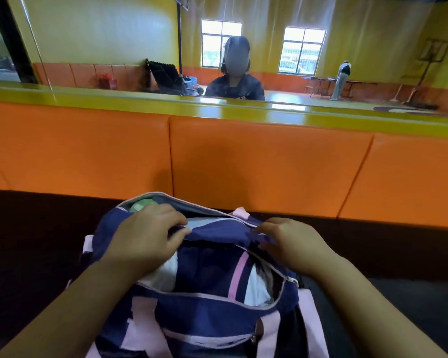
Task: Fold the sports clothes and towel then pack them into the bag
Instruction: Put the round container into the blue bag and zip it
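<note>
**Hands at the bag opening**

The left hand (145,235) lies over the far left part of the bag (204,313), fingers curled onto the edge of the upper flap and gripping it. The right hand (292,241) pinches the same flap at its right end, beside the zip line. Both forearms reach in from the bottom edge of the view.

The bag sits directly in front of the person on a dark, matte surface (36,241). It is soft navy fabric with pale pink trim, straps and zip tape. The main opening gapes; inside show white cloth (163,276) and a dark garment with a pink stripe (239,272). A pale green item (140,206) shows at the far left end, partly covered by the left hand.

Behind the bag stand smooth orange padded wall panels (269,161), joined by vertical seams. A glossy yellow-green ledge (140,104) caps them. Above it, a large pane (101,34) shows yellow walls, two windows, a seated person and a standing figure far right.
</note>
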A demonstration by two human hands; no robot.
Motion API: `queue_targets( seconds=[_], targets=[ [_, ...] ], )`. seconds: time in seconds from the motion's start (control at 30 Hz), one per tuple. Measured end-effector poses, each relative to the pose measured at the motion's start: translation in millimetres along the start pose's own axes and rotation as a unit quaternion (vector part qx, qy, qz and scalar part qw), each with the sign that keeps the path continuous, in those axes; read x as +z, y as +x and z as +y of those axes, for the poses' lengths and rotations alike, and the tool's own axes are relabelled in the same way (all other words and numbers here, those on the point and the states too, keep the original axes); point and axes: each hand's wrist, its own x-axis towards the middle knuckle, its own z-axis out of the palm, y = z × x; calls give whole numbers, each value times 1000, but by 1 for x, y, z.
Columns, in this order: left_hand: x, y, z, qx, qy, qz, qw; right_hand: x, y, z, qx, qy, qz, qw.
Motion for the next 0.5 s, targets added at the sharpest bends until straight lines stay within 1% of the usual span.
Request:
queue_targets(
  seconds=[0.1,0.2,0.33,0.4,0.47,0.5],
  targets=[
    [24,-9,29,26,-22,-14,999,17,-36,15,59,16,-4,998],
    [55,-18,58,75,-22,-10,997,36,-65,25,107,37,-17,993],
    [94,-26,85,110,-49,-23,992,62,-89,30,138,85,-42,986],
    [108,-24,103,108,-48,-31,992,70,-94,32,146,98,-44,983],
    [113,-21,121,76,-33,-89,993,76,-96,32,155,109,-36,981],
    [121,-21,122,65,-4,-95,993,78,-95,31,158,117,-32,980]
  ],
)
